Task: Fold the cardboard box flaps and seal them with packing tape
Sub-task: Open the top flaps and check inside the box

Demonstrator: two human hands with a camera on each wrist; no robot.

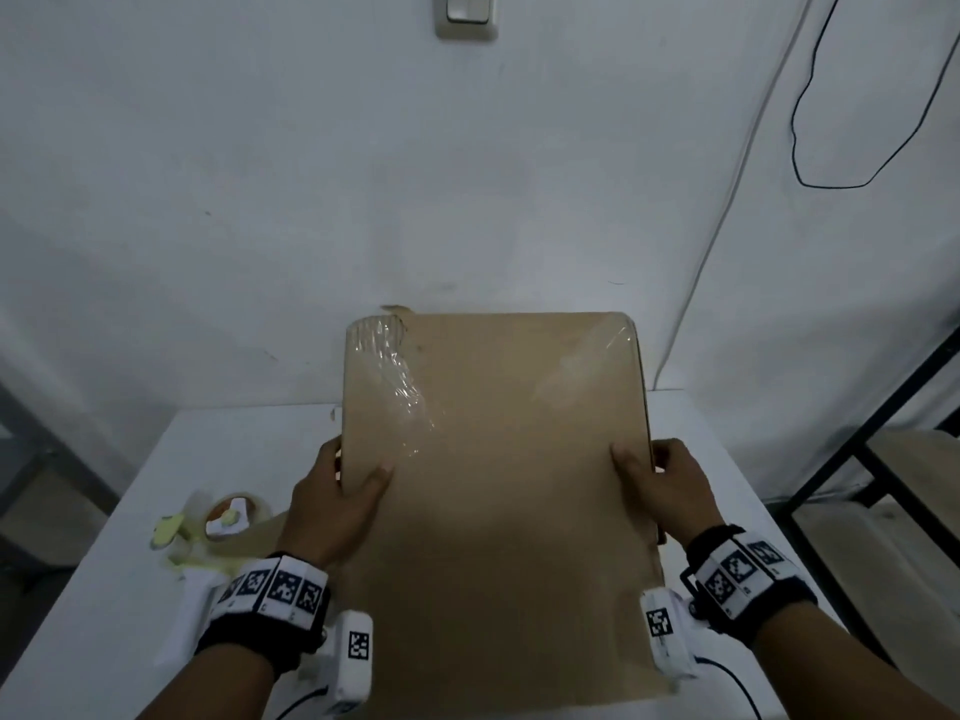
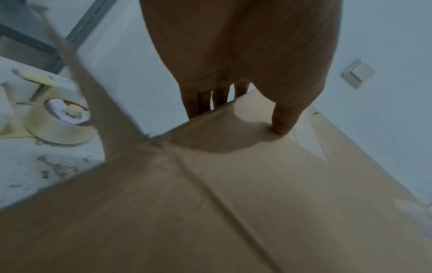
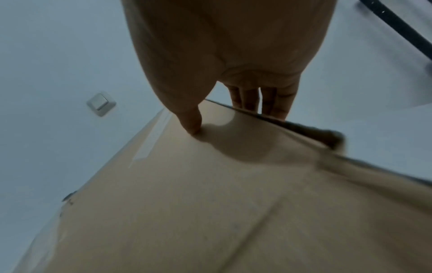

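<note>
A flat brown cardboard box [image 1: 498, 459] stands tilted up off the white table [image 1: 130, 589], its broad face toward me. My left hand [image 1: 349, 485] grips its left edge, thumb [image 2: 280, 125] pressed on the face and fingers [image 2: 203, 103] curled behind. On the right edge my right hand [image 1: 655, 475] grips the same way, thumb [image 3: 191, 127] in front, fingers [image 3: 268, 103] behind. Crinkled clear tape [image 1: 402, 381] clings to the top left corner, and a smoother strip [image 1: 587, 356] to the top right. A tape dispenser [image 1: 228, 517] with a roll [image 2: 60, 127] lies on the table, left of my left hand.
The white wall [image 1: 311, 200] rises right behind the box, with a light switch [image 1: 467, 13] and hanging cables [image 1: 800, 122]. A black metal rack [image 1: 831, 459] with wooden shelves stands to the right of the table. A loose box flap [image 2: 93, 103] sticks out near the dispenser.
</note>
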